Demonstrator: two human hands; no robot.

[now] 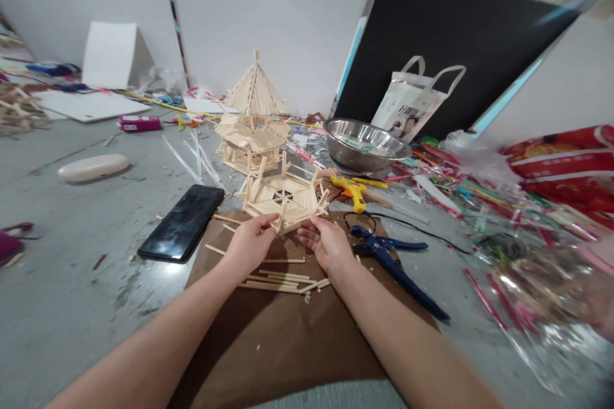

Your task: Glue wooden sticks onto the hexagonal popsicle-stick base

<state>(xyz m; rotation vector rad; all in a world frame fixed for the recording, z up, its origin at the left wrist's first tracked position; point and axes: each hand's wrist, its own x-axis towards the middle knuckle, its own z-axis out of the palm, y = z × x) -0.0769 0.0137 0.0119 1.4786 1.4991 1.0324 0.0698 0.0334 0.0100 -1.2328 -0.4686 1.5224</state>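
Note:
A hexagonal frame of thin wooden sticks (261,195), with short posts standing around its rim, sits at the far end of a brown sheet (288,345). My left hand (250,244) pinches the near-left edge of this frame beside a post. At the near-right edge, the thumb and forefinger of my right hand (329,244) grip the rim, the other fingers curled beneath. Several loose wooden sticks (283,278) lie on the sheet between my forearms. Behind the frame stands a tiered wooden-stick pavilion model (252,140) with a pointed roof.
Left lies a black phone (182,223), with a white oval case (93,168) beyond. To the right are a yellow glue gun (352,192) with its cord and blue-handled cutters (388,259). A steel bowl (364,156), a paper bag (407,102) and heaped plastic scraps (480,198) stand farther off.

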